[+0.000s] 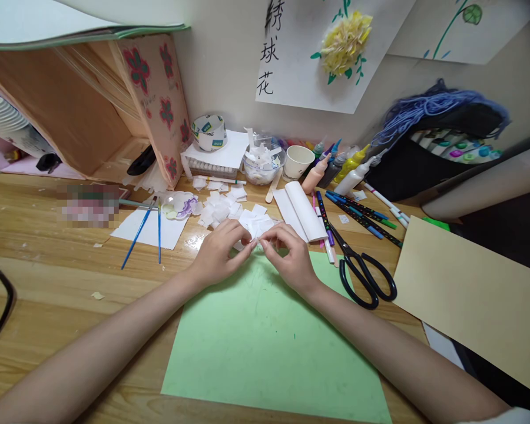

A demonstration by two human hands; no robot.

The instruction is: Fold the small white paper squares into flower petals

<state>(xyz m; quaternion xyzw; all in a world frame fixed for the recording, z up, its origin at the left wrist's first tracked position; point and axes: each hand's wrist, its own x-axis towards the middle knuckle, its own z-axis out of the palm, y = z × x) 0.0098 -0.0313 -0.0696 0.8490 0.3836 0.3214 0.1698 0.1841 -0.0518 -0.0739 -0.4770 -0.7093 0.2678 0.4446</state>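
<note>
The left hand (223, 252) and right hand (290, 259) meet over the top edge of a green sheet (274, 347), fingertips pinched together on a small white bit (257, 241), hard to see well. Just past them lie white paper scraps (221, 208). Black scissors (365, 277) sit to the right, and blue brushes (136, 238) to the left, on the wooden tabletop (70, 282). Farther back, a clear bowl (261, 175) holds more white paper, beside a paper cup (297, 172).
</note>
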